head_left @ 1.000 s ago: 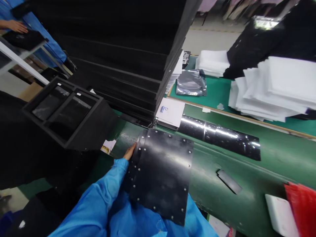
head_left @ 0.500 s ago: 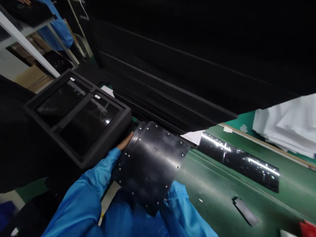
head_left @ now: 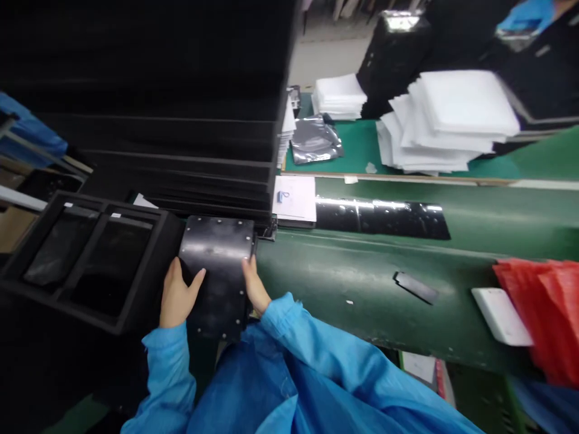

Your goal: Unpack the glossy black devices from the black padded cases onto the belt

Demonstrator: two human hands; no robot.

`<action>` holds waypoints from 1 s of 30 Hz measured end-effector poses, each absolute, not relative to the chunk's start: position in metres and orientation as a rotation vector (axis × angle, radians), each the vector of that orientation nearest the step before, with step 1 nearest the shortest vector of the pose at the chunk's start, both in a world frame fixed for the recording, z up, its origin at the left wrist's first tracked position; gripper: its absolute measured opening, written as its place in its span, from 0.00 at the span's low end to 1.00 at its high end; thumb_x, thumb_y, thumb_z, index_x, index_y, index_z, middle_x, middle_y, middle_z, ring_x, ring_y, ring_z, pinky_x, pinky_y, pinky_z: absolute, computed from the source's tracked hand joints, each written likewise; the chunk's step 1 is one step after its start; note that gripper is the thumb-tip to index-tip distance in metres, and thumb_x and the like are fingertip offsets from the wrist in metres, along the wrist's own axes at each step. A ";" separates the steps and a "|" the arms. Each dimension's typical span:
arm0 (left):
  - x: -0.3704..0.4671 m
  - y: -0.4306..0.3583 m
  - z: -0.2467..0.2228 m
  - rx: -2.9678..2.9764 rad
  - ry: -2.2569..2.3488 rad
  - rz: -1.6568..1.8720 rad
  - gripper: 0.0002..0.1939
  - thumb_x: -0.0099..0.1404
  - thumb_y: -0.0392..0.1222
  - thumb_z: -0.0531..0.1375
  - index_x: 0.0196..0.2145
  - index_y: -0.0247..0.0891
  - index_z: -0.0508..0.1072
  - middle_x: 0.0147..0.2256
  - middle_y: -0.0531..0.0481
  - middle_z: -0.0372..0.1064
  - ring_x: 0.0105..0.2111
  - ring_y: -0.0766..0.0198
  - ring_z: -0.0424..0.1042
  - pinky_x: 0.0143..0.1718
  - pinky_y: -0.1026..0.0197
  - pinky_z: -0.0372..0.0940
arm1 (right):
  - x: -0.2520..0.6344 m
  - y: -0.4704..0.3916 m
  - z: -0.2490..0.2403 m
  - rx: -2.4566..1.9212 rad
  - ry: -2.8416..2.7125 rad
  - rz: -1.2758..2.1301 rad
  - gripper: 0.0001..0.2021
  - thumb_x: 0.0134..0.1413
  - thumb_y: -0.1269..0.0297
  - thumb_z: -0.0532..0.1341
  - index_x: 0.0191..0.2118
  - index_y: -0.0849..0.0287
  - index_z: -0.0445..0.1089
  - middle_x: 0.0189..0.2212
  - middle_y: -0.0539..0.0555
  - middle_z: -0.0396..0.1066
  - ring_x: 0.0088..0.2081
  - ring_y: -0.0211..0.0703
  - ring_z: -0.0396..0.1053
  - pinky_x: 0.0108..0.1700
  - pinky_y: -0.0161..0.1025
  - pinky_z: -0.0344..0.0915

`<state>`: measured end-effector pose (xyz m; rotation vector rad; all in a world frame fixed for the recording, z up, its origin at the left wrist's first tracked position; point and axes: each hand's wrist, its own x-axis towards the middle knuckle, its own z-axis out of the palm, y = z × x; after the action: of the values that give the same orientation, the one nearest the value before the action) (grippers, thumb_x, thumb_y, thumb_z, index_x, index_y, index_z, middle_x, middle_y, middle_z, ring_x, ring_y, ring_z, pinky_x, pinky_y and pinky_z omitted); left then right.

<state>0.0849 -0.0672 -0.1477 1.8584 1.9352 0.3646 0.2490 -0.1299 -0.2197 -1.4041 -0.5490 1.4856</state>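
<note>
Black plates [head_left: 217,277] with small silver dots along their edges lie stacked at the near edge of the green table, beside a black foam tray. My left hand [head_left: 178,292] is at the left edge of the stack, thumb on the top plate and fingers down its side. At the right edge, my right hand [head_left: 256,283] grips the stack, its thumb on the rim and its other fingers mostly hidden. The foam tray [head_left: 154,265] has two recesses with dark glossy panels.
Tall black foam sheets [head_left: 190,138] stand behind the plates. Rightward are a paper [head_left: 296,198], a glossy black strip [head_left: 384,218], a small grey part [head_left: 416,287], a white device [head_left: 502,316] and red sheets [head_left: 545,313]. White sheets [head_left: 452,120] sit on the back shelf. A person's blue glove [head_left: 527,15] shows top right.
The view has swung to the right. The plates now lie lower, between both hands, and are squared together. My right hand, hidden under the plates before, now shows at their right edge.
</note>
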 end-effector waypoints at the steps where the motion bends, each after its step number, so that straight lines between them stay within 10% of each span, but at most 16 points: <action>1: 0.103 -0.075 -0.143 1.898 2.083 0.350 0.39 0.59 0.57 0.58 0.63 0.32 0.58 0.61 0.31 0.56 0.62 0.41 0.55 0.60 0.40 0.53 | 0.255 -0.130 -0.212 -1.368 -0.537 1.515 0.44 0.57 0.36 0.49 0.69 0.57 0.33 0.69 0.53 0.38 0.69 0.45 0.29 0.68 0.50 0.32; 15: 0.402 -0.230 -0.258 1.512 1.705 0.368 0.17 0.64 0.50 0.51 0.35 0.35 0.73 0.38 0.42 0.73 0.44 0.56 0.72 0.50 0.55 0.64 | 0.534 -0.326 -0.284 -1.707 -0.263 1.209 0.36 0.46 0.58 0.55 0.62 0.64 0.46 0.59 0.63 0.59 0.60 0.48 0.58 0.64 0.47 0.48; 26: 0.482 -0.224 -0.275 2.309 0.932 -0.242 0.34 0.54 0.49 0.65 0.58 0.41 0.64 0.59 0.43 0.61 0.64 0.51 0.51 0.66 0.48 0.34 | 0.468 -0.354 -0.279 -1.290 -0.480 1.895 0.22 0.56 0.46 0.47 0.48 0.54 0.66 0.43 0.56 0.71 0.42 0.48 0.73 0.42 0.50 0.70; 30: 0.458 -0.238 -0.279 2.341 0.884 -0.391 0.37 0.55 0.47 0.64 0.61 0.43 0.60 0.64 0.42 0.52 0.67 0.48 0.43 0.66 0.44 0.32 | 0.486 -0.348 -0.266 -1.275 -0.812 1.902 0.14 0.41 0.52 0.65 0.35 0.53 0.72 0.33 0.52 0.73 0.44 0.55 0.70 0.52 0.52 0.63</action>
<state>0.4580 -0.2382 -0.2789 2.3407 0.8840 -0.3914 0.4864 -0.3481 -0.2659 -1.2750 -0.8116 1.9019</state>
